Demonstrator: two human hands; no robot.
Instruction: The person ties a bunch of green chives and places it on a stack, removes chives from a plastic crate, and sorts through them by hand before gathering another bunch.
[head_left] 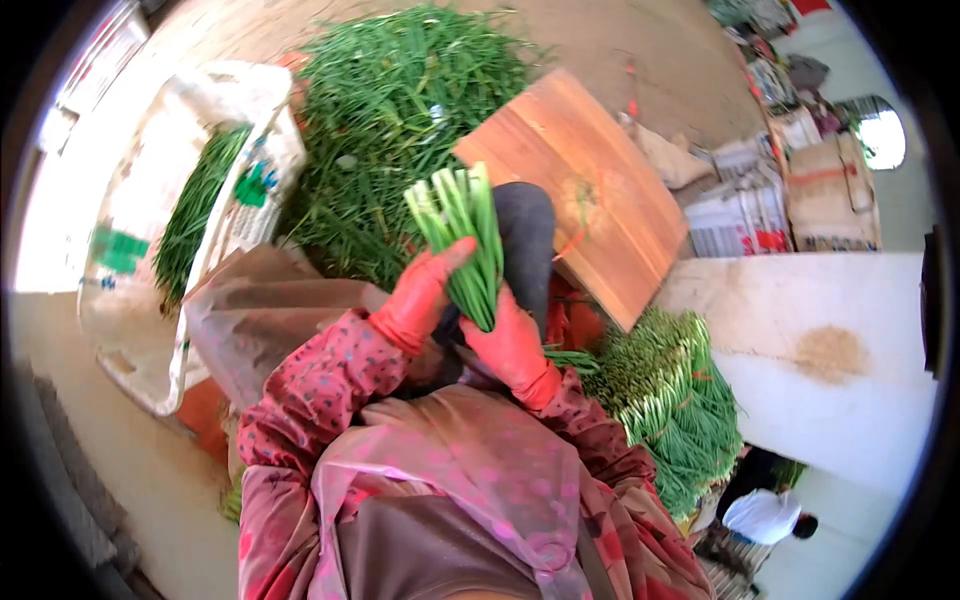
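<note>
Before the apron point(470, 440), both gloved hands point(512, 345) curl around a green stalk bunch point(470, 235), pale ends point(447, 188) pointing forward, long axis leaning slightly left.

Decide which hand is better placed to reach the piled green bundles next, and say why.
Probably the right hand: it is nearer the piled green bundles, on the person's right. The left hand is farther away; both hold the bunch of green stalks.
</note>
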